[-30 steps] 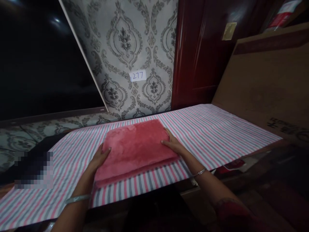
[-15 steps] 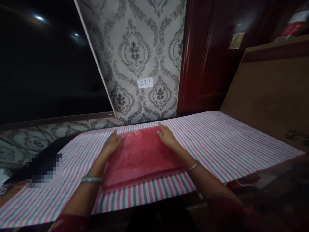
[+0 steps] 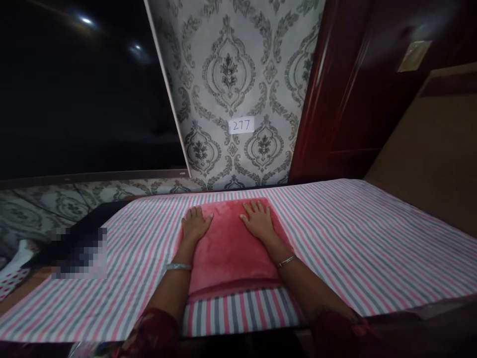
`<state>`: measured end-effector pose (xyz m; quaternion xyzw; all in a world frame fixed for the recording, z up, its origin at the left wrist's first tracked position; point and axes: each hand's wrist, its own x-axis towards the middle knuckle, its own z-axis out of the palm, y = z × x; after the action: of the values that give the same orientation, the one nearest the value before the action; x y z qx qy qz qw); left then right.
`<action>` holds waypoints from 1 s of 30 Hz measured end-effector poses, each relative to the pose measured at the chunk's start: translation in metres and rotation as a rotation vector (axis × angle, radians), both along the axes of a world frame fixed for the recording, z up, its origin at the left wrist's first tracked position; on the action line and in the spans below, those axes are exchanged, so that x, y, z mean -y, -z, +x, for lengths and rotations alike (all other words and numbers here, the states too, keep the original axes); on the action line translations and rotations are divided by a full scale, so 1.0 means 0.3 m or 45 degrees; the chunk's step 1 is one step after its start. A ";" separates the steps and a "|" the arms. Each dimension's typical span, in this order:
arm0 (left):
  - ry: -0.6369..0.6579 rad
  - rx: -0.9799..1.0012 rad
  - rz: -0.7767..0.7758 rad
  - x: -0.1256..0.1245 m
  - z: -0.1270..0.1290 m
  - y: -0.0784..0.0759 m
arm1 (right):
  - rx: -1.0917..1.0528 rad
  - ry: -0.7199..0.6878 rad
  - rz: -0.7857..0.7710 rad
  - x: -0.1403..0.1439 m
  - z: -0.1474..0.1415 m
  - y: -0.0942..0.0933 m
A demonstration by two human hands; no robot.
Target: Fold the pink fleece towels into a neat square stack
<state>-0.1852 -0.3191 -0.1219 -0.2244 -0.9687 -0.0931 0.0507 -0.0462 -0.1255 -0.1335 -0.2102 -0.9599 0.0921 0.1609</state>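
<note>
A red plush cloth [image 3: 231, 248], roughly rectangular and seemingly folded, lies flat on a striped tablecloth [image 3: 335, 233]. My left hand [image 3: 196, 224] rests palm down on its far left part, fingers spread. On the far right part lies my right hand [image 3: 258, 221], also flat with the fingers apart. Both hands press on top of the cloth and grip nothing. The near edge of the cloth shows a darker fold, and my forearms hide some of its sides.
A large dark screen [image 3: 85, 99] stands at the back left. Behind the table are a patterned wall with a paper label [image 3: 241, 125] and a dark red door [image 3: 350, 99]. To the right stands a cardboard box [image 3: 439, 149]. A dark object [image 3: 85, 219] lies at the left edge.
My hands have gone from the cloth's side edges to lying flat on top, fingers spread. The cloth now appears narrower and squarer. The view has shifted slightly left.
</note>
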 end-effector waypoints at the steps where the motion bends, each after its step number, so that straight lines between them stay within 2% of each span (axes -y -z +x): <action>1: 0.001 0.002 0.007 -0.003 0.001 -0.002 | 0.001 0.001 -0.004 0.001 -0.001 -0.003; 7: 0.019 -0.001 0.041 -0.005 0.018 -0.019 | 0.028 -0.002 -0.066 -0.002 0.006 -0.022; 12: 0.010 0.150 0.035 -0.002 0.029 -0.085 | 0.111 -0.074 -0.142 -0.003 0.034 -0.085; 14: 0.129 0.121 0.025 -0.002 0.041 -0.114 | 0.128 -0.181 -0.138 0.018 0.053 -0.110; 16: 0.384 0.081 0.005 -0.004 0.059 -0.126 | 0.143 -0.369 -0.106 0.052 0.077 -0.120; 18: 0.596 0.121 -0.059 -0.004 0.075 -0.117 | 0.187 -0.565 -0.084 0.088 0.104 -0.112; 19: 0.646 0.149 -0.090 -0.004 0.081 -0.105 | 0.212 -0.632 -0.080 0.103 0.120 -0.103; 21: 0.668 0.174 -0.122 -0.001 0.088 -0.075 | 0.246 -0.701 -0.080 0.128 0.158 -0.083; 25: 0.671 0.124 -0.068 0.008 0.089 -0.029 | 0.218 -0.785 -0.088 0.166 0.277 -0.044; 30: 0.668 0.100 -0.053 0.011 0.088 -0.028 | 0.177 -0.896 -0.229 0.201 0.452 -0.029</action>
<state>-0.1588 -0.3223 -0.1135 -0.4651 -0.8803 -0.0917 -0.0173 0.0894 -0.1857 -0.1247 0.1138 -0.9702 0.2112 0.0346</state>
